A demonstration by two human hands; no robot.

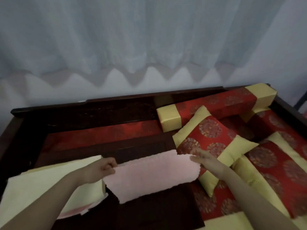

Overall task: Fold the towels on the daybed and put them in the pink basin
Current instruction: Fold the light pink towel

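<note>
Holding one pink towel (149, 175) between two hands, left hand (101, 170) and right hand (201, 157).

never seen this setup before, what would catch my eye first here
First, the pale pink terry towel stretched low in the middle of the view, over a dark wooden surface, between the left hand, closed on its left edge, and the right hand at its right edge. Next, the red and yellow brocade square cushion just right of it. A cream-yellow folded cloth lies at lower left, under the left forearm.
</note>
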